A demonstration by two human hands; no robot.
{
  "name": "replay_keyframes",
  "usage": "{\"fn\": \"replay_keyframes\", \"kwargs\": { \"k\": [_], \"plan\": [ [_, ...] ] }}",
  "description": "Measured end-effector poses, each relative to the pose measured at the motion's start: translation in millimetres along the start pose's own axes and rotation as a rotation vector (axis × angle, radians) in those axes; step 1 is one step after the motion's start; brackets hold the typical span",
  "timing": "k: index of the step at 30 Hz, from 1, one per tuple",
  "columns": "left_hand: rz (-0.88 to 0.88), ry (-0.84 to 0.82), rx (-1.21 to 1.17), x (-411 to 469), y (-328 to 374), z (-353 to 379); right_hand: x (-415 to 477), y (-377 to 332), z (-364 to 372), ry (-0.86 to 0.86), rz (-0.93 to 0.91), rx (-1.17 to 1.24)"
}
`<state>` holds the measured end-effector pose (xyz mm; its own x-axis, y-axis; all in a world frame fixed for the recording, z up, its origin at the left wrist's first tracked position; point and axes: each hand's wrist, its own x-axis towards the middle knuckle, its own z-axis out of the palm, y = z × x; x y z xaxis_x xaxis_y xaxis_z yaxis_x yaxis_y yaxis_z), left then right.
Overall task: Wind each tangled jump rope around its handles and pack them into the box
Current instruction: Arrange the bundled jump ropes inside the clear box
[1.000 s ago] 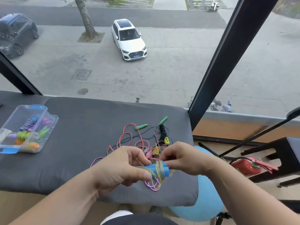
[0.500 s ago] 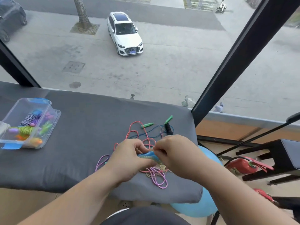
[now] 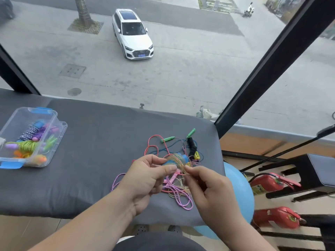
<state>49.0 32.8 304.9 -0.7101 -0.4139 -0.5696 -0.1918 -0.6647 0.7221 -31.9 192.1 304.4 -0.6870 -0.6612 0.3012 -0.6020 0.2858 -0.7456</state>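
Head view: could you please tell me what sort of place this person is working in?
Probably an upper-floor indoor room beside a large window: the white car and street lie below the glass, a padded grey table sits against it, and red fire extinguishers are on the floor.

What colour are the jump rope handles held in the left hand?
Blue: the plastic jump rope handles, wound with pale yellowish cord, in the left hand; head view.

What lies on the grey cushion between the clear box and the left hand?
In the head view, bare grey cushion fills most of the stretch from the clear box to the left hand; only a purple rope loop lies beside that hand.
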Motion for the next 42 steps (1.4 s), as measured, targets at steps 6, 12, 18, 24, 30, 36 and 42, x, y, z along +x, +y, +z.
{"fn": "replay_keyframes", "kwargs": {
  "k": [6,12,18,24,30,36,42],
  "plan": [
    [-0.035,-0.153,-0.23,-11.3,12.3,-4.9,7.0,-7.1,-0.6,0.01,0.015,0.244],
    [-0.08,-0.36,-0.137,-11.8,15.3,-30.7,13.9,3.0,3.4,-0.181,0.142,0.277],
    [-0.146,-0.403,0.268,-9.9,14.1,-49.5,49.9,22.4,3.3,-0.697,0.143,0.001],
    [0.001,-0.354,0.788,2.5,2.1,-52.2,80.2,13.3,14.1,-0.964,-0.067,-0.498],
    [0.226,-0.197,1.091,24.4,-5.3,-52.4,74.6,6.0,34.3,-0.772,-0.089,-0.675],
    [0.287,-0.221,1.203,33.2,8.7,-45.5,67.9,10.1,39.2,-0.591,0.08,-0.534],
    [0.364,0.01,0.973,34.7,5.6,-37.3,50.9,-1.8,42.9,-0.276,0.149,-0.335]
  ]
}}
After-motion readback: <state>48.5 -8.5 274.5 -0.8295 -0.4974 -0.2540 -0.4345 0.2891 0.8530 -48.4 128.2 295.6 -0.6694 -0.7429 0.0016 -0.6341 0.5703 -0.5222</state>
